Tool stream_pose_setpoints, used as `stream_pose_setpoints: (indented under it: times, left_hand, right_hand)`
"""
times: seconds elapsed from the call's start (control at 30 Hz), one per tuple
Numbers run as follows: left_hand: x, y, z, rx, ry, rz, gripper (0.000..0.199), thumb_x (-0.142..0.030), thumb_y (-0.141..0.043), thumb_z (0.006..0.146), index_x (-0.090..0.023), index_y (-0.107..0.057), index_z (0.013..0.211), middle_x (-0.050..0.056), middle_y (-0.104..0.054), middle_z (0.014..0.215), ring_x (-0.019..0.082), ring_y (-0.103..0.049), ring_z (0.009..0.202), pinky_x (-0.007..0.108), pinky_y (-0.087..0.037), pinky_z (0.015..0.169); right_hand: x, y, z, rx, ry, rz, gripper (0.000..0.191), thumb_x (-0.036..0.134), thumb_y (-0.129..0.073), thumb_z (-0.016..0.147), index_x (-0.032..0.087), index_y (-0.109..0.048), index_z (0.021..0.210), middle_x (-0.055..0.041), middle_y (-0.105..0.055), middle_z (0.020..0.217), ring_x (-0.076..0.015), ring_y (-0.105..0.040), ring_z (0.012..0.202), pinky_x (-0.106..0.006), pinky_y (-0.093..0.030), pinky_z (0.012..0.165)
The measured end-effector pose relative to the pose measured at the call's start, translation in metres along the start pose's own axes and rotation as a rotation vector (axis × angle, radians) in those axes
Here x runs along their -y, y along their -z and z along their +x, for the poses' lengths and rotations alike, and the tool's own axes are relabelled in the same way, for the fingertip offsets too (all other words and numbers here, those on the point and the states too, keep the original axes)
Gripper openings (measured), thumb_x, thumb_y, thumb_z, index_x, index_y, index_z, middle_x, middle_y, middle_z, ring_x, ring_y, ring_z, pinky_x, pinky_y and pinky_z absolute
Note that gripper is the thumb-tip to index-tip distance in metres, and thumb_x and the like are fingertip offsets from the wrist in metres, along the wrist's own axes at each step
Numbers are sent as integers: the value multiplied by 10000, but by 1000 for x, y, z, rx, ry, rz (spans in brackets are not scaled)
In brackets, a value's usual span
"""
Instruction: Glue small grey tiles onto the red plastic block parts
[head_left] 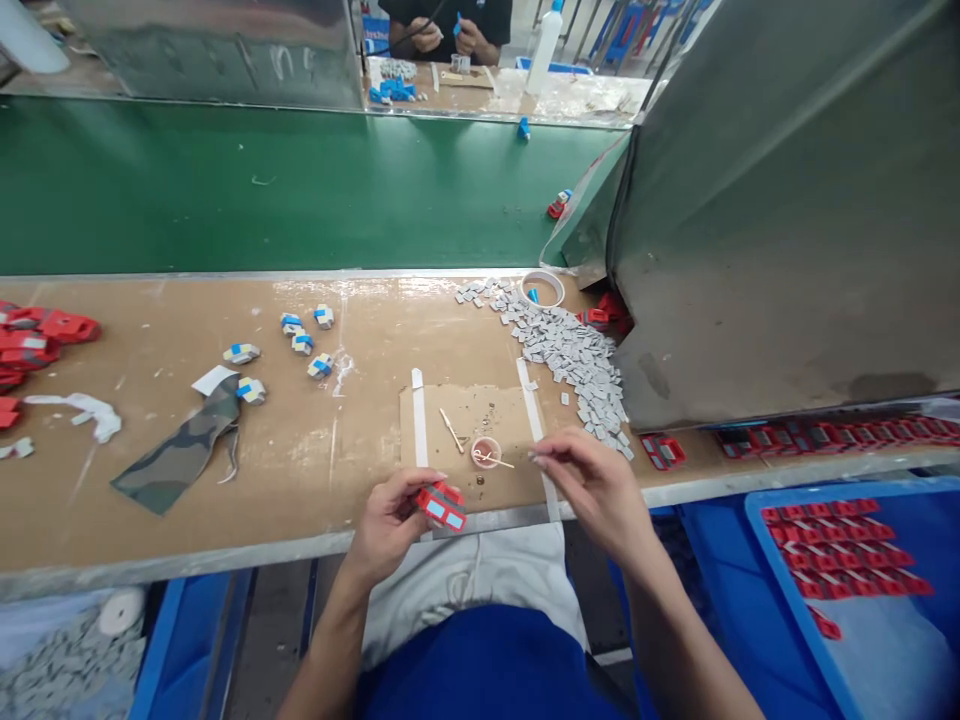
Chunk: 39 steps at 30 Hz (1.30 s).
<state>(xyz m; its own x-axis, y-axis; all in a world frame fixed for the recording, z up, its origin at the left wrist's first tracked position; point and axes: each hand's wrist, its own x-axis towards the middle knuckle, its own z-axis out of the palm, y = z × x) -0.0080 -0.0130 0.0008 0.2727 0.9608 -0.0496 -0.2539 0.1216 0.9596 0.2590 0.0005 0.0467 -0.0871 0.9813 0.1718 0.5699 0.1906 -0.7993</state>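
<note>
My left hand (390,525) holds a red toy car part (442,505) with light blue windows, above the table's front edge. To its right, my right hand (581,480) is raised with thumb and forefinger pinched together; a tiny greyish piece seems to show at the fingertips, too small to name. Between the hands stands a small round cup (486,453) with a thin stick across it, on a taped-down cardboard sheet (442,400). Another pale stick (451,430) lies left of the cup. Beyond my right hand spreads a pile of small grey tiles (574,350).
A tape roll (542,290) sits behind the tiles. Camouflage cloth (184,450), white-and-blue parts (302,342) and red parts (37,340) lie left. A blue bin (862,640) holds red parts at right. Across the green belt (300,190), another person's hands (450,38) work.
</note>
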Motion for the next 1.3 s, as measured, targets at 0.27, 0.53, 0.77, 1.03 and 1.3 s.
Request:
stream_pose_setpoints:
  times: [0.27, 0.53, 0.77, 1.03, 1.3]
  left_hand:
    - [7, 5, -1, -48, 5, 133, 248, -341, -843, 849, -204, -822, 1055, 72, -842, 925, 162, -792, 789, 185, -612, 720]
    - [4, 4, -1, -15, 32, 185, 252, -325, -843, 833, -184, -838, 1042, 86, -839, 869, 190, -784, 730, 225, -634, 663]
    - [2, 4, -1, -8, 50, 145, 259, -333, -891, 785, -197, -846, 1001, 64, -837, 809, 183, -784, 691, 215, -635, 641]
    - [1, 4, -2, -24, -1, 244, 204, -291, -863, 819, -218, -849, 1009, 70, -852, 919, 184, -802, 799, 202, -633, 725]
    - [-2, 7, 0, 25, -52, 372, 200, -283, -810, 866, -179, -841, 1034, 107, -849, 956, 205, -810, 813, 225, -643, 716]
  right_hand:
    - [45, -51, -10, 236, -114, 417, 87, 208, -654, 983, 190, -723, 934, -30, -750, 853, -150, -680, 768, -239, -511, 694]
    - [40, -44, 0, 330, -80, 313, 124, 121, -665, 957, 182, -681, 850, -9, -732, 824, -148, -661, 760, -243, -465, 690]
    - [49, -38, 4, 394, 15, 210, 191, 49, -623, 964, 179, -641, 825, -3, -684, 825, -144, -636, 774, -237, -443, 702]
    - [53, -52, -17, 237, 121, 20, 244, 128, -509, 1045, 181, -580, 818, -6, -526, 804, -142, -531, 688, -250, -382, 628]
    - [57, -58, -30, 163, 67, 20, 215, 117, -484, 1040, 169, -614, 877, -20, -537, 805, -152, -541, 669, -265, -403, 612]
